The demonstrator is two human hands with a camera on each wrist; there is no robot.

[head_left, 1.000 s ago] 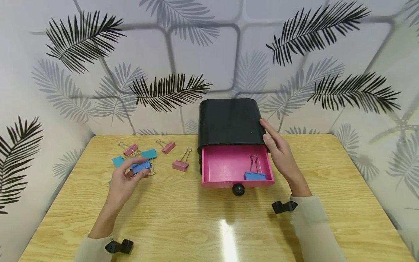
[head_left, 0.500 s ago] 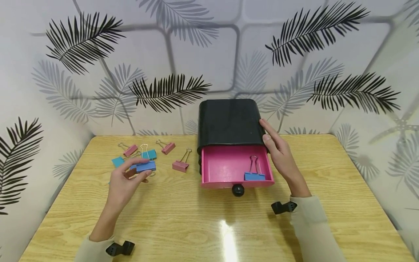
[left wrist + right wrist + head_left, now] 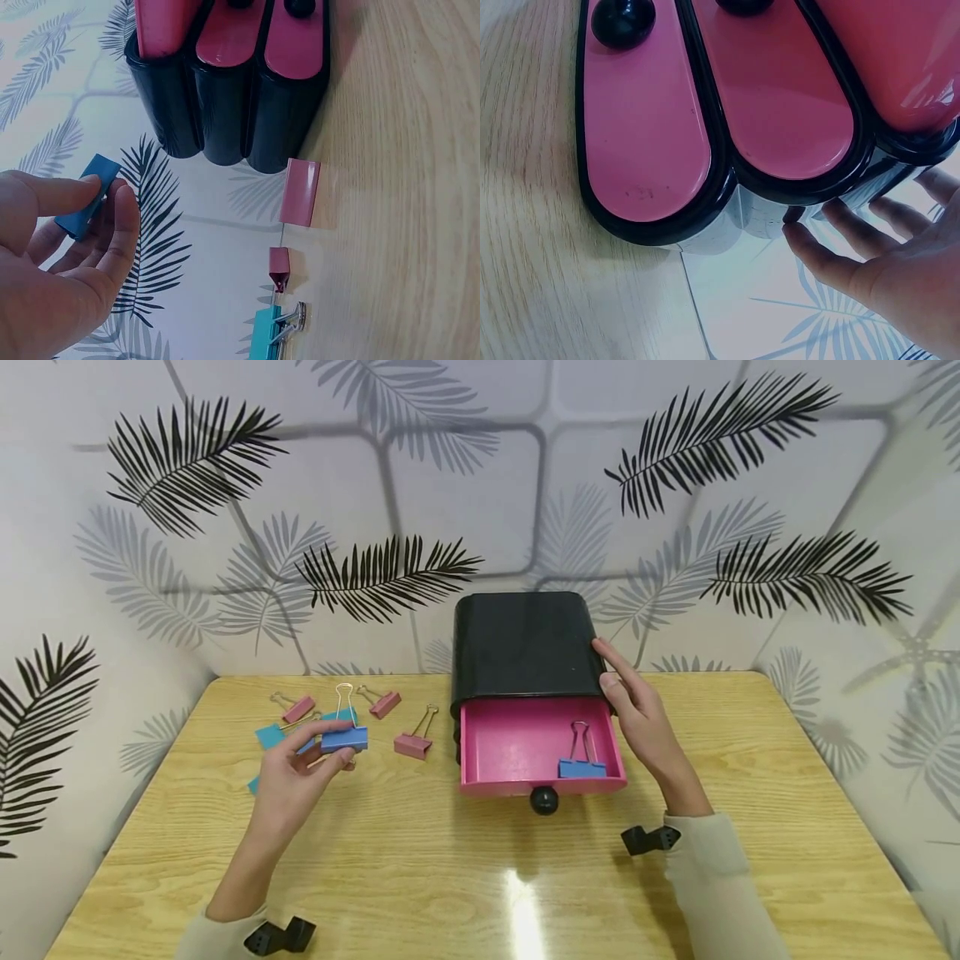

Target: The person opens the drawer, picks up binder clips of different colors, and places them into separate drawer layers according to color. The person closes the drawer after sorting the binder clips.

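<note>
Left grip (image 3: pixel 296 781) is pinching a blue binder clip (image 3: pixel 345 740) between thumb and fingers, its long axis running crosswise toward the open pink drawer (image 3: pixel 510 745), well apart on the right. Right grip (image 3: pixel 641 714), nearer the drawer, is resting extended fingers against the side of the black cabinet (image 3: pixel 525 643). One pink clip (image 3: pixel 412 745) is lying on the table (image 3: pixel 420 860) between; a second blue clip (image 3: pixel 582 769) is sitting inside the drawer.

Held blue clip (image 3: pixel 347 739) — part-hidden by left hand (image 3: pixel 298 779)
</note>
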